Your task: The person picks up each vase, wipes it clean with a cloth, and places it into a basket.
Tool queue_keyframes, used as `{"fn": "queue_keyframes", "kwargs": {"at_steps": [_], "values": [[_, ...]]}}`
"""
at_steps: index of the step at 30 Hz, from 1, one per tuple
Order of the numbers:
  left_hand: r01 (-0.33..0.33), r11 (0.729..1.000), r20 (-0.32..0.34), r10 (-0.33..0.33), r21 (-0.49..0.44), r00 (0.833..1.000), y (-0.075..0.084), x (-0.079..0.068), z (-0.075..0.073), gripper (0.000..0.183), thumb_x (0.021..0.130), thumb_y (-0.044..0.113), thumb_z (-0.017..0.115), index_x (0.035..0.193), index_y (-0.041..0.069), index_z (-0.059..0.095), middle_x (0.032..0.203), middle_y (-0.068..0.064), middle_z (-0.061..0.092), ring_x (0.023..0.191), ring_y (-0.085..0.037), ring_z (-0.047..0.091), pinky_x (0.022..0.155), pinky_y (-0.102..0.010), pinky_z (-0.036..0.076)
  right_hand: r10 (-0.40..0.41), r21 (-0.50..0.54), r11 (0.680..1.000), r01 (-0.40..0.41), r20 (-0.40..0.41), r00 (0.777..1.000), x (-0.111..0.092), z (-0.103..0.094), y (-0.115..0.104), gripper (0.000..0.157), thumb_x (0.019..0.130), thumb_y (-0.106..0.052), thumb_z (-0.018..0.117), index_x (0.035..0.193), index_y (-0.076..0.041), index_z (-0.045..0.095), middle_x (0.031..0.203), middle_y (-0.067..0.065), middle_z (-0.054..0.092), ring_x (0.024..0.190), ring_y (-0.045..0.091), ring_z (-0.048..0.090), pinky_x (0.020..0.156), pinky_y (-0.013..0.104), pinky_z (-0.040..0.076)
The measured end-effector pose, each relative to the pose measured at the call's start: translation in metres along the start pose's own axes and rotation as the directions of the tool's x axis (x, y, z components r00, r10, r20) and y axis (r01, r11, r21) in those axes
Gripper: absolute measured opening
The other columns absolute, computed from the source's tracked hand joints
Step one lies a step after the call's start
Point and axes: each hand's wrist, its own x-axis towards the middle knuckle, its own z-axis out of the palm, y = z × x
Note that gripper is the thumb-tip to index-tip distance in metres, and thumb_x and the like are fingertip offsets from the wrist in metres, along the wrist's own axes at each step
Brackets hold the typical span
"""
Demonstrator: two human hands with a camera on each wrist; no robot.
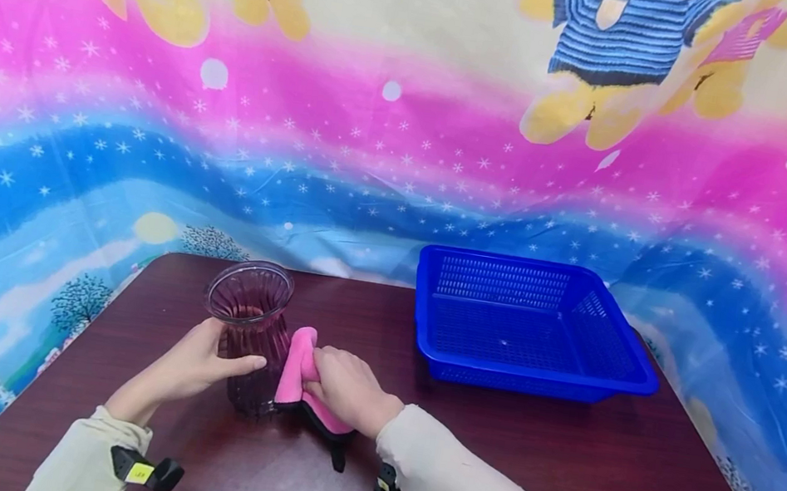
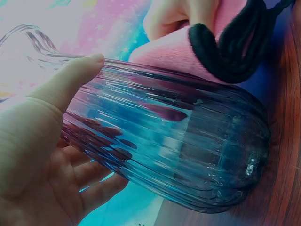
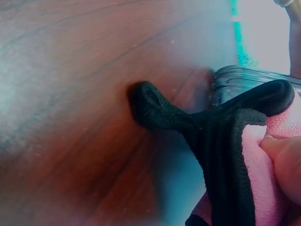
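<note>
Clear, ribbed, purple-tinged glass vase (image 1: 255,339) at 10 o'clock of the desk's (image 1: 269,488) middle, flared mouth up; cannot tell whether the base bears on the wood. Left hand (image 1: 199,361) on its 8 o'clock side: grip holds the vase body, thumb along the near wall, fingers round the far side, seen through the glass in the left wrist view.

Right hand (image 1: 349,390) at the vase's 4 o'clock. Grip pinches a folded pink cloth (image 1: 295,370), bunched right beside the glass; contact not certain. Cloth edged in black, with a black loop (image 1: 338,457) trailing toward 5 o'clock.

Blue plastic basket (image 1: 534,373) at 2 o'clock of desk middle, well apart from both hands. Latticed walls, wide rim.

Pale sleeves (image 1: 473,483) on both arms; black device with yellow label (image 1: 140,472) at the left wrist. Patterned backdrop (image 1: 376,151) at 12 o'clock, behind the desk: snowflakes, pink and blue bands, bear figures above. Desk dark reddish wood, glossy.
</note>
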Motion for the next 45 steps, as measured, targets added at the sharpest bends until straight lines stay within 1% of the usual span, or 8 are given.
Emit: {"fn": "queue_keyframes", "kwargs": {"at_steps": [5,11,16,23,26,33,40,45], "values": [[0.005,1.000,0.003,-0.005,0.002,1.000,0.000,-0.001,0.000,0.058,0.083,0.033,0.075,0.131,0.011,0.050,0.119,-0.010,0.068,0.109,-0.022,0.064,0.093,-0.031,0.051,0.012,-0.036,0.999,-0.011,0.022,1.000,-0.002,0.009,0.002,0.023,0.089,-0.035,0.068,0.080,-0.016,0.057,0.079,-0.002,0.062,0.071,0.013,0.059,0.060,0.027,0.050],[0.003,1.000,0.007,-0.003,-0.012,1.000,0.002,-0.001,-0.001,0.056,0.084,0.032,0.075,0.130,0.012,0.052,0.118,-0.008,0.069,0.109,-0.019,0.064,0.094,-0.031,0.050,0.032,-0.050,0.998,-0.029,0.053,0.998,-0.004,0.017,0.004,0.024,0.088,-0.037,0.069,0.080,-0.017,0.057,0.076,-0.002,0.061,0.069,0.012,0.058,0.059,0.027,0.048],[0.005,1.000,0.009,-0.005,-0.009,1.000,0.002,-0.001,-0.002,0.055,0.084,0.032,0.075,0.130,0.012,0.052,0.118,-0.008,0.069,0.109,-0.017,0.063,0.094,-0.031,0.050,0.035,-0.051,0.998,-0.032,0.056,0.998,-0.003,0.020,0.005,0.023,0.087,-0.037,0.069,0.083,-0.017,0.059,0.078,-0.003,0.062,0.069,0.012,0.058,0.059,0.028,0.048],[-0.002,1.000,0.004,0.002,-0.003,1.000,0.002,-0.001,-0.002,0.054,0.084,0.032,0.075,0.129,0.012,0.053,0.117,-0.007,0.070,0.106,-0.011,0.063,0.093,-0.029,0.051,0.027,-0.037,0.999,-0.025,0.048,0.998,-0.003,0.021,0.007,0.026,0.087,-0.039,0.069,0.080,-0.017,0.058,0.076,-0.002,0.062,0.068,0.012,0.058,0.057,0.028,0.048],[-0.003,1.000,0.001,0.003,0.000,1.000,0.002,-0.001,-0.001,0.054,0.084,0.032,0.075,0.129,0.011,0.053,0.117,-0.007,0.069,0.107,-0.013,0.063,0.093,-0.030,0.050,0.023,-0.034,0.999,-0.021,0.047,0.999,-0.003,0.022,0.007,0.026,0.087,-0.039,0.069,0.080,-0.017,0.058,0.076,-0.002,0.062,0.068,0.012,0.058,0.057,0.027,0.048],[0.000,1.000,-0.008,0.000,0.021,1.000,0.000,-0.001,0.000,0.056,0.083,0.033,0.075,0.130,0.011,0.052,0.119,-0.009,0.068,0.112,-0.023,0.062,0.095,-0.037,0.050,0.027,-0.003,1.000,-0.027,0.059,0.998,-0.004,0.022,0.009,0.025,0.088,-0.038,0.069,0.081,-0.017,0.057,0.075,-0.003,0.059,0.067,0.009,0.054,0.057,0.025,0.044],[-0.009,1.000,-0.006,0.009,0.023,1.000,0.000,0.000,0.000,0.054,0.083,0.033,0.075,0.128,0.012,0.054,0.118,-0.007,0.070,0.111,-0.021,0.063,0.096,-0.037,0.050,0.011,0.035,0.999,-0.014,0.074,0.997,-0.003,0.020,0.012,0.025,0.088,-0.039,0.069,0.085,-0.017,0.058,0.075,-0.005,0.058,0.067,0.008,0.052,0.058,0.023,0.042],[-0.004,1.000,0.000,0.004,0.017,1.000,-0.001,0.000,-0.001,0.053,0.083,0.034,0.075,0.127,0.013,0.054,0.116,-0.006,0.070,0.109,-0.018,0.063,0.095,-0.034,0.050,0.001,0.069,0.998,-0.007,0.080,0.997,-0.003,0.018,0.014,0.026,0.087,-0.040,0.069,0.083,-0.018,0.057,0.072,-0.006,0.055,0.065,0.007,0.049,0.056,0.022,0.039]]}}
